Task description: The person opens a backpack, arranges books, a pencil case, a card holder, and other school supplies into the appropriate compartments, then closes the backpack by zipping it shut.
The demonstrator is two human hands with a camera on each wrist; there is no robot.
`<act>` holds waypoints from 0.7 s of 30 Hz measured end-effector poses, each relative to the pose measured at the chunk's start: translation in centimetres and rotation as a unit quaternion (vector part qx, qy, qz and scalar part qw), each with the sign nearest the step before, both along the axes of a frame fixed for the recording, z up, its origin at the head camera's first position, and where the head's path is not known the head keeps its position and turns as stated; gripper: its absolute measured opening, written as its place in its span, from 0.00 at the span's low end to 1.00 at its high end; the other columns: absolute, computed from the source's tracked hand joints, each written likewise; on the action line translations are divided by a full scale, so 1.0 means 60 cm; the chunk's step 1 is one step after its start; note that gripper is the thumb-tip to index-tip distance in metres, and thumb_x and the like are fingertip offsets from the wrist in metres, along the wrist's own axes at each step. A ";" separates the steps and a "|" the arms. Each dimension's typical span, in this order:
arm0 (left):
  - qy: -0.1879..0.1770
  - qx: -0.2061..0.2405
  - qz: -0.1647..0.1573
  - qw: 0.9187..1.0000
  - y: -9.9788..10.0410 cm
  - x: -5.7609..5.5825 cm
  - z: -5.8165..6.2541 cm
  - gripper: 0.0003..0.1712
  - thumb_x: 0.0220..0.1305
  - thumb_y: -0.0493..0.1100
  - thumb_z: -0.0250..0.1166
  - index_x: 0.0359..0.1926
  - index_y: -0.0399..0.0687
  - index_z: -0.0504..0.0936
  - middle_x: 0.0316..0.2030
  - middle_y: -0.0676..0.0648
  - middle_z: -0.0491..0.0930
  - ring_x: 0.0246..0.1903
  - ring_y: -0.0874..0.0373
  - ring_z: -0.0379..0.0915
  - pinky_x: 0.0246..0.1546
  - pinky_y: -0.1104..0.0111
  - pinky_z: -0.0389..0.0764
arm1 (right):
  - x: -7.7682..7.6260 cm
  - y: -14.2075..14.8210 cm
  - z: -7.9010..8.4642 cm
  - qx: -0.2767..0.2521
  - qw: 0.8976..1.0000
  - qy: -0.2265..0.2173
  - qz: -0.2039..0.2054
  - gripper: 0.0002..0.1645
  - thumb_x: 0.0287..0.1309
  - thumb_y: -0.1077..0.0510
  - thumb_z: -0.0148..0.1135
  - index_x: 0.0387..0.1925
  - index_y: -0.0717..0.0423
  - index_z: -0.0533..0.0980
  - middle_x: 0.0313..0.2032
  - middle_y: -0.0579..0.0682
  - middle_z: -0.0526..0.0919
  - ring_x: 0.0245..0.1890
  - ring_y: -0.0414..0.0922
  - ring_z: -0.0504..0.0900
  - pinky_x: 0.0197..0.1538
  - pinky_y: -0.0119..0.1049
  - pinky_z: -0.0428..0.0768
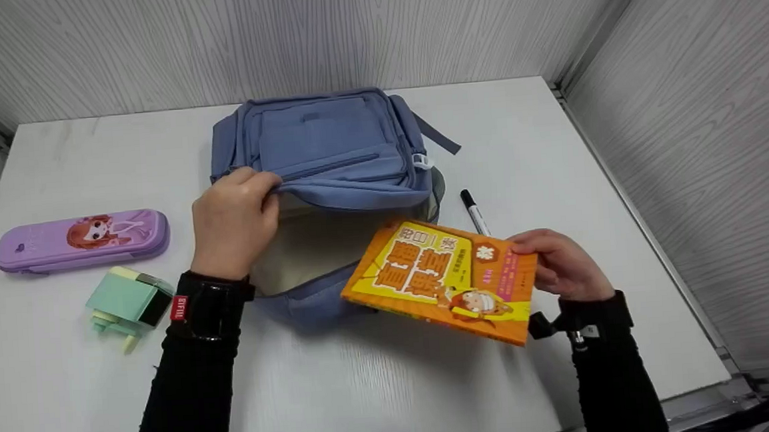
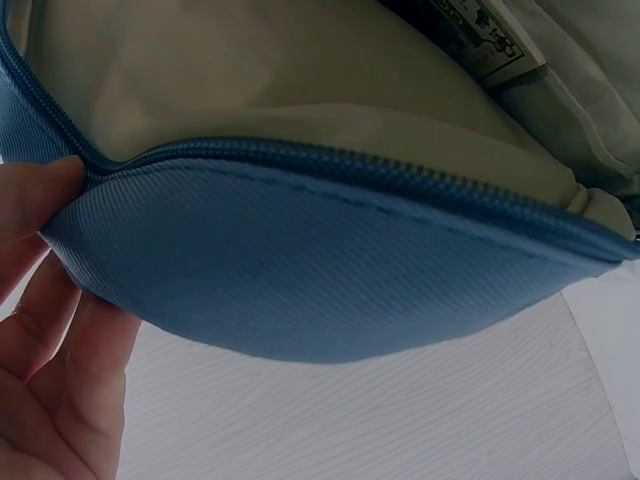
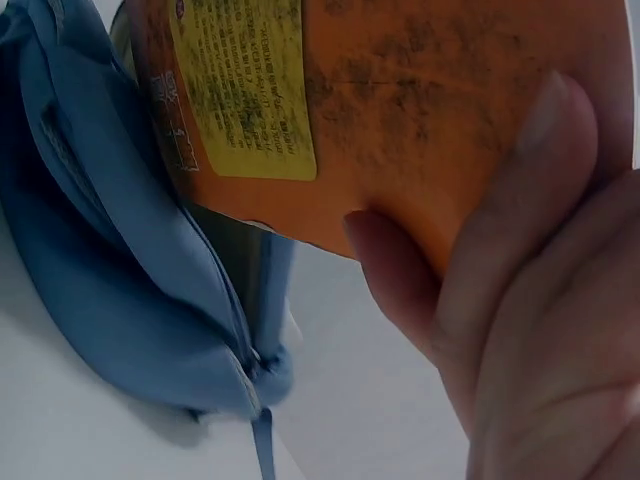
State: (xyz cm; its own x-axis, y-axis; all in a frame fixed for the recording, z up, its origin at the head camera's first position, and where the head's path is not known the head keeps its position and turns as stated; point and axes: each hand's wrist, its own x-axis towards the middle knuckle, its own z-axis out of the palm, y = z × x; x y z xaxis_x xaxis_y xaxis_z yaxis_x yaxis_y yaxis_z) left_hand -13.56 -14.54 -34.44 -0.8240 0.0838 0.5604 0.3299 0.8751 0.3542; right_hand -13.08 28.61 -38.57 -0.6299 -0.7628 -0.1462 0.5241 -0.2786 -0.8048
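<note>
A blue backpack (image 1: 326,133) lies on the white table with its main compartment unzipped, the pale lining showing. At the upper edge of the opening, my left hand (image 1: 234,222) pinches the zippered fabric (image 2: 300,265) between thumb and fingers and lifts it. My right hand (image 1: 564,265) grips an orange and yellow book (image 1: 442,279) by its right edge. The book is tilted, its far left corner at the mouth of the bag. Its orange back cover (image 3: 420,110) faces the right wrist camera. Deep in the bag, the left wrist view catches part of a printed item (image 2: 490,40).
To the left lie a purple pencil case (image 1: 82,241) and a mint-green block-shaped object (image 1: 126,298) with yellow and black parts. A black-capped marker (image 1: 474,212) lies right of the bag, partly behind the book. Grey panels (image 1: 699,123) border the table.
</note>
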 end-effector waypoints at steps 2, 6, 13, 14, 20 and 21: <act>0.002 -0.001 0.000 1.000 0.000 0.000 -0.001 0.08 0.60 0.32 0.61 0.36 0.37 0.86 0.31 0.38 0.84 0.32 0.41 0.82 0.30 0.49 0.82 | 0.000 -0.033 0.001 -0.004 1.000 -0.018 -0.002 0.31 0.75 0.67 0.26 0.49 0.67 0.80 0.37 0.53 0.88 0.14 0.35 0.62 0.18 0.25 0.56; 0.007 0.002 -0.002 1.000 0.000 0.001 -0.002 0.08 0.60 0.32 0.61 0.37 0.37 0.86 0.31 0.38 0.84 0.31 0.41 0.82 0.30 0.49 0.82 | 0.000 -0.108 0.015 0.009 0.997 -0.069 -0.041 0.27 0.76 0.66 0.31 0.48 0.66 0.81 0.37 0.54 0.86 0.18 0.36 0.71 0.23 0.21 0.69; 0.007 0.007 -0.005 1.000 0.003 0.002 -0.001 0.07 0.60 0.32 0.62 0.36 0.37 0.86 0.31 0.38 0.84 0.31 0.41 0.82 0.31 0.49 0.82 | 0.010 -0.231 0.036 0.064 0.974 -0.148 -0.158 0.18 0.75 0.67 0.35 0.50 0.68 0.73 0.34 0.57 0.86 0.22 0.40 0.87 0.31 0.24 0.83; 0.007 0.008 -0.006 1.000 0.003 0.002 -0.001 0.07 0.60 0.32 0.62 0.36 0.37 0.86 0.31 0.38 0.84 0.32 0.41 0.82 0.31 0.49 0.82 | 0.010 -0.245 0.036 0.070 0.971 -0.153 -0.170 0.18 0.75 0.67 0.35 0.54 0.69 0.70 0.34 0.57 0.85 0.23 0.39 0.87 0.32 0.23 0.83; 0.005 0.005 -0.002 1.000 0.003 0.002 0.000 0.08 0.60 0.32 0.61 0.36 0.37 0.86 0.31 0.38 0.84 0.32 0.41 0.82 0.31 0.49 0.82 | -0.017 -0.321 0.005 0.124 0.945 -0.178 -0.244 0.10 0.74 0.66 0.34 0.44 0.66 0.65 0.23 0.51 0.77 0.17 0.36 0.78 0.25 0.20 0.76; 0.004 0.005 -0.001 1.000 0.003 0.003 0.000 0.08 0.60 0.32 0.61 0.36 0.37 0.86 0.31 0.38 0.84 0.33 0.41 0.83 0.31 0.49 0.82 | -0.025 -0.333 -0.001 0.129 0.938 -0.187 -0.262 0.10 0.74 0.67 0.34 0.39 0.63 0.64 0.21 0.50 0.75 0.16 0.36 0.76 0.25 0.20 0.75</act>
State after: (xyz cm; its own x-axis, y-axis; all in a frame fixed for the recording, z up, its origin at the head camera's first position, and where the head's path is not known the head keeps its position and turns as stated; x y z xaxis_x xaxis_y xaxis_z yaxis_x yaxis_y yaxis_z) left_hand -13.39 -14.36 -34.45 -0.8190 0.0797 0.5682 0.3345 0.8709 0.3600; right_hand -14.58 8.63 -38.65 -0.7766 -0.2719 -0.5683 0.6284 -0.3975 -0.6687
